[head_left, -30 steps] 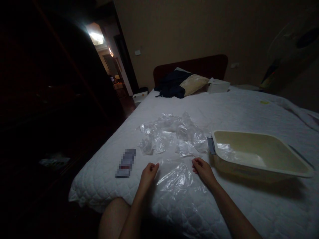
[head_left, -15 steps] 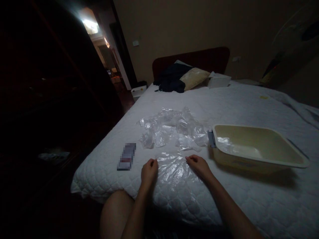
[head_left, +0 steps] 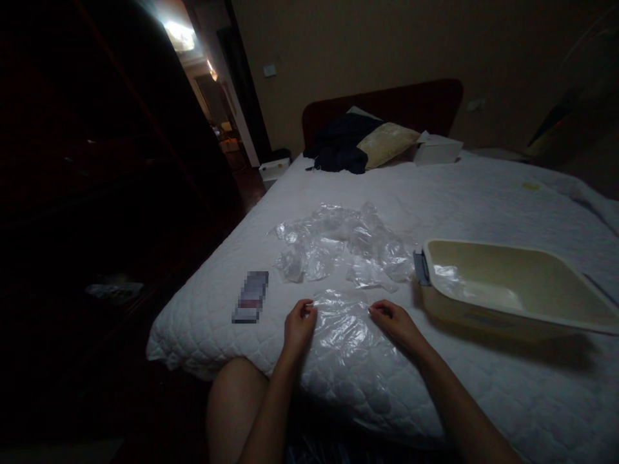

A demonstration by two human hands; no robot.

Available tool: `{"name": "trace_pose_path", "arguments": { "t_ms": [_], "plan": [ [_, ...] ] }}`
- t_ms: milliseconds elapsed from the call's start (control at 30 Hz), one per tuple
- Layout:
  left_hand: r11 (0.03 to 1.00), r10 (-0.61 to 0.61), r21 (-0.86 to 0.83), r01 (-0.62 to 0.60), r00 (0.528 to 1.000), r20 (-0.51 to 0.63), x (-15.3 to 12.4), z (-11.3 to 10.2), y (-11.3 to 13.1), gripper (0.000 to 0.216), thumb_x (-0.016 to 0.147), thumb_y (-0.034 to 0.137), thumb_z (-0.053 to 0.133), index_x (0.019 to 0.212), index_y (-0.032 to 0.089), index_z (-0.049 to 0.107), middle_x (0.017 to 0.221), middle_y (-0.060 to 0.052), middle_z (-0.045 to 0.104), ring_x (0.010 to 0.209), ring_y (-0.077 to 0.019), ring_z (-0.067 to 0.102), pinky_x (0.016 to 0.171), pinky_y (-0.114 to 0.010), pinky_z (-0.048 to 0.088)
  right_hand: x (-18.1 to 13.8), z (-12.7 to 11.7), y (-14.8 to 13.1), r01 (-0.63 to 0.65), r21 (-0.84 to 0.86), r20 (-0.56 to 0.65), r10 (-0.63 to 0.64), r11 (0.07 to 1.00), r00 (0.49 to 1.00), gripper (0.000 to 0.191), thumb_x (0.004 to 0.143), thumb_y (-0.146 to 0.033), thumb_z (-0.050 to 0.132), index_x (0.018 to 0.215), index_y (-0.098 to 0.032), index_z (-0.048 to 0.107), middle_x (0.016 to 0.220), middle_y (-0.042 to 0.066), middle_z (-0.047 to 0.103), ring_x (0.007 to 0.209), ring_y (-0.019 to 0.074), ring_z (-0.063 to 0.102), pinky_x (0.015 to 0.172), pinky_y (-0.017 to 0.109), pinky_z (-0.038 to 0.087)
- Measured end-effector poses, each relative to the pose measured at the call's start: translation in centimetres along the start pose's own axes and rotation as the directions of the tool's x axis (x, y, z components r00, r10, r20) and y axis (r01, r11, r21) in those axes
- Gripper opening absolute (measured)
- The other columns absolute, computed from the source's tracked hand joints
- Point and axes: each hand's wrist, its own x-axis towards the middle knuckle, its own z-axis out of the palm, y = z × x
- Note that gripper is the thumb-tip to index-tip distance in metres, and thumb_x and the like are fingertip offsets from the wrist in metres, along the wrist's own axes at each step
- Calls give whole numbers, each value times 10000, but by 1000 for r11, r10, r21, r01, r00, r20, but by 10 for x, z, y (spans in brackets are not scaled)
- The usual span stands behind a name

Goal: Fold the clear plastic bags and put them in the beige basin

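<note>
A clear plastic bag [head_left: 344,325] lies flat on the white quilted bed [head_left: 483,399] right in front of me. My left hand [head_left: 298,324] pinches the bag's far left corner with curled fingers. My right hand [head_left: 394,321] pinches its far right corner the same way. Just beyond the bag sits a heap of crumpled clear plastic bags [head_left: 341,248]. A cream plastic basin [head_left: 512,293] stands to the right of my right hand, with some clear plastic inside it.
A small dark flat object [head_left: 250,305] lies on the bed left of my left hand. Dark clothing [head_left: 341,147], a tan pillow [head_left: 389,143] and a white box [head_left: 438,149] sit by the headboard. The bed's left edge drops to a dark floor. My knee [head_left: 235,406] shows below.
The bag was held up off the bed by both hands a second ago; it now lies spread flat, with my hands lowered and still pinching its far corners.
</note>
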Motion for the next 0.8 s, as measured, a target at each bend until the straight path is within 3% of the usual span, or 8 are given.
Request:
{"name": "trace_pose_path", "arguments": {
  "t_ms": [133, 600, 800],
  "plan": [
    [992, 87, 92, -90, 996, 29, -1, 0, 1, 232, 731, 350, 498, 866, 192, 602, 725, -12, 620, 666, -148, 567, 621, -240, 419, -3, -1, 1, 43, -18, -8, -43, 999, 999, 227, 701, -384, 559, 771, -172, 597, 727, 32, 622, 692, 177, 566, 634, 274, 415],
    [961, 127, 245, -129, 992, 23, -5, 3, 13, 284, 753, 428, 456, 699, 189, 599, 652, 1, 609, 613, -141, 548, 571, -230, 361, -7, -9, 1, 14, -65, -149, -24, 998, 989, 227, 684, -376, 557, 759, -166, 602, 652, 23, 599, 616, 166, 539, 571, 266, 408],
    [946, 189, 264, -187, 982, 18, -8, -2, 20, 274, 792, 377, 419, 691, 175, 574, 662, -8, 588, 623, -141, 538, 582, -236, 372, -6, -21, -1, 7, -53, -122, -13, 999, 992, 268, 677, -415, 568, 738, -160, 616, 700, 47, 631, 660, 184, 563, 615, 279, 424]
  ]
}}
